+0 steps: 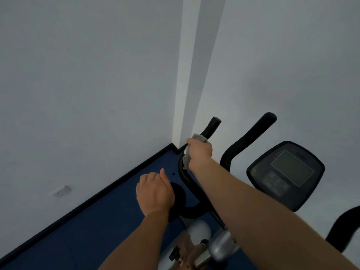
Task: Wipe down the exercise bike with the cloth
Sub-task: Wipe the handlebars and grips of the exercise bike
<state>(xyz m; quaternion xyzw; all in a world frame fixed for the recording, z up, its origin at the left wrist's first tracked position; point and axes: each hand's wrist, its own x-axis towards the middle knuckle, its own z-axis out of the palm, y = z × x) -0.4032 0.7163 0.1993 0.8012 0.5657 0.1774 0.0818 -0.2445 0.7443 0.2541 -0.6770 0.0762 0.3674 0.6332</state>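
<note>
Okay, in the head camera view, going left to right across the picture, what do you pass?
Wall socket → left hand → right hand gripping the cloth on a handlebar → second handlebar → console screen.

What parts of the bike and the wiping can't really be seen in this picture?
Head view only:
- The stretch of handlebar being wiped: covered by the right hand and the grey cloth.
- What the left hand rests on: a dark round part mostly hidden beneath it.
- The console screen: dark and blurred, nothing readable.
- The bike's lower frame: cut off by the bottom edge, partly behind the right forearm.
- Seat and pedals: out of frame.
</note>
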